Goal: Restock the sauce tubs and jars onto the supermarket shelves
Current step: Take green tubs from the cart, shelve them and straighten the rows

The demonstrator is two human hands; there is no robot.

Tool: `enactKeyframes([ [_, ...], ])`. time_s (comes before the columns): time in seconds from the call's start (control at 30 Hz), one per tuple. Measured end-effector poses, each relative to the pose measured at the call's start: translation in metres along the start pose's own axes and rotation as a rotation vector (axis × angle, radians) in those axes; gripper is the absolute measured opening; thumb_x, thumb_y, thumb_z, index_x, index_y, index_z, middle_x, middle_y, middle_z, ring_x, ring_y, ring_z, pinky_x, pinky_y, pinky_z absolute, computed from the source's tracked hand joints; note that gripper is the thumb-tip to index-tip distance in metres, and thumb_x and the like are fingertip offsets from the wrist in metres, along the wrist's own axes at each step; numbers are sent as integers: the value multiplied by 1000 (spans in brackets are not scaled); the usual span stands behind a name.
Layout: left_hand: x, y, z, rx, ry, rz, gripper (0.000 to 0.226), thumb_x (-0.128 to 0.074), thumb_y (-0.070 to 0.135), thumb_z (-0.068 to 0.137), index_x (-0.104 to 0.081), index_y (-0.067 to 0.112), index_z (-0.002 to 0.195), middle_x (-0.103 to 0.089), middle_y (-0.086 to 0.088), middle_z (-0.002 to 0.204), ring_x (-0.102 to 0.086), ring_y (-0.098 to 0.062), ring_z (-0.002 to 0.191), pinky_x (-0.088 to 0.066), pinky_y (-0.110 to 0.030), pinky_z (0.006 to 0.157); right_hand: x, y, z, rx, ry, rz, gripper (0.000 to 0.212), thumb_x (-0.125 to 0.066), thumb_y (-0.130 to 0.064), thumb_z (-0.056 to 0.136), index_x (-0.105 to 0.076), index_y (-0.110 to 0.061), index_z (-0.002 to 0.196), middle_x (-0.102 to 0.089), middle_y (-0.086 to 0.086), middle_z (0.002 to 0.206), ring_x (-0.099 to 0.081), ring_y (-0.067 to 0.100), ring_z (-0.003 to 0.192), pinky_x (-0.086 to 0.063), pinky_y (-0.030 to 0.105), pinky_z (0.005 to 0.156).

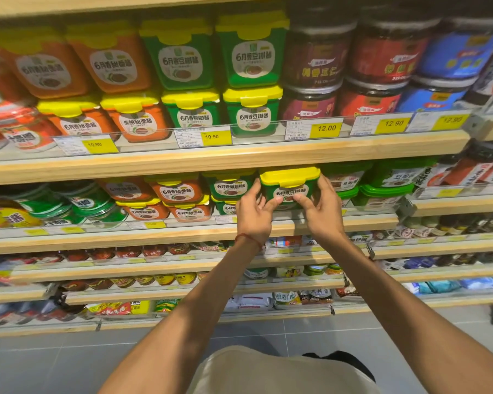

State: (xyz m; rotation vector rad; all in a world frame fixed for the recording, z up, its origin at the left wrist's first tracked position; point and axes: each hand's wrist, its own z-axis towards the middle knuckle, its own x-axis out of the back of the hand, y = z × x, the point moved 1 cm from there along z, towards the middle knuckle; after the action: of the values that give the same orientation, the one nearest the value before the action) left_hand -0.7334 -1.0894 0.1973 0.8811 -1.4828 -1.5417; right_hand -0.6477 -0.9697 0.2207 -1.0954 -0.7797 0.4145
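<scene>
The green sauce tub (289, 184) with its yellow lid is held at the front of the second shelf, label facing out, its lid just under the wooden board of the shelf above (211, 163). The left hand (254, 211) grips its left side and the right hand (322, 209) its right. Fingers curl round the walls and thumbs press on the front label, so both hands are clamped on it. What the tub rests on is hidden behind the hands (likely a second tub, since the neighbours stand two high), so I cannot tell whether it has landed.

To place it well, the tub should stay level and low enough for the lid to clear the board. It should then go straight back until its face lines up with the matching green tub (229, 185) just to its left. The gap is snug, with the green-lidded tubs (382, 191) close on the right, so a twist would likely catch a corner. Seating the base squarely comes first; the thumbs can let go last so the label faces forward above the clear price rail (182, 221).
</scene>
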Motion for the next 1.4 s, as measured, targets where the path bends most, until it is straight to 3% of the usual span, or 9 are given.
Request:
enactKeyframes([
  [0.13, -1, -1, 5, 1, 37, 21, 62, -72, 4, 91, -44, -6, 146, -53, -24, 145, -50, -31, 138, -42, -26, 112, -2, -2, -2, -202, 166, 257, 67, -84, -4, 80, -56, -2, 141, -62, 0, 129, -62, 12, 119, -53, 16, 97],
  [0.27, -5, -1, 9, -9, 104, 44, 65, -74, 6, 90, -45, -5, 147, -50, -22, 147, -50, -28, 137, -40, -1, 95, -6, 2, -1, -224, 250, 206, 53, -90, -18, 75, -68, -13, 123, -70, 1, 116, -68, 8, 105, -58, 36, 98],
  [0.33, -8, -2, 10, -15, 159, 62, 62, -75, 7, 89, -49, -4, 144, -53, -21, 144, -53, -25, 134, -41, 1, 91, -9, 3, 1, -233, 241, 226, 52, -88, -17, 79, -67, -10, 126, -69, 4, 119, -67, 6, 104, -58, 31, 97],
  [0.43, -10, -3, 15, 10, 218, 72, 52, -78, 7, 86, -59, -8, 132, -61, -22, 132, -60, -25, 128, -45, -3, 93, -10, 8, 3, -236, 204, 253, 50, -76, -6, 90, -59, -3, 137, -67, 7, 124, -64, -2, 104, -55, 27, 100],
  [0.57, -13, 2, 17, 71, 260, 85, 49, -78, 8, 87, -58, -14, 126, -60, -30, 128, -64, -28, 121, -46, -13, 97, -11, 14, 4, -262, 62, 246, 63, -58, 11, 96, -38, -4, 154, -50, 13, 151, -49, 20, 139, -44, 21, 107],
  [0.73, -25, 11, 14, 69, 343, 122, 45, -75, 13, 91, -60, -12, 126, -55, -18, 120, -64, -28, 117, -51, -20, 94, -4, 28, -5, -157, -137, 23, 78, -59, -34, 93, -20, -25, 161, -37, -2, 162, -34, 18, 149, -29, 50, 123],
  [0.87, -23, 13, 14, 32, 366, 217, 37, -77, 21, 89, -67, -7, 111, -57, -4, 89, -66, -26, 102, -57, -40, 93, 6, 25, -3, -173, -213, -9, 81, -55, -33, 89, -19, -31, 161, -30, -5, 166, -28, 16, 153, -27, 52, 124],
  [1.03, -24, 19, 10, 35, 377, 260, 33, -77, 27, 89, -68, -1, 102, -65, -8, 92, -69, -31, 98, -59, -42, 86, 12, 18, -4, -211, -272, 11, 85, -54, -25, 86, -17, -29, 163, -25, -7, 168, -25, 11, 153, -26, 47, 126],
  [1.4, -13, 13, -6, 110, 239, 134, 48, -66, 19, 93, -58, 4, 138, -66, -11, 132, -61, -21, 125, -51, -37, 107, 16, 22, -7, -205, -278, 27, 79, -50, -35, 89, -23, -21, 162, -33, 2, 165, -33, 19, 150, -31, 49, 123],
])
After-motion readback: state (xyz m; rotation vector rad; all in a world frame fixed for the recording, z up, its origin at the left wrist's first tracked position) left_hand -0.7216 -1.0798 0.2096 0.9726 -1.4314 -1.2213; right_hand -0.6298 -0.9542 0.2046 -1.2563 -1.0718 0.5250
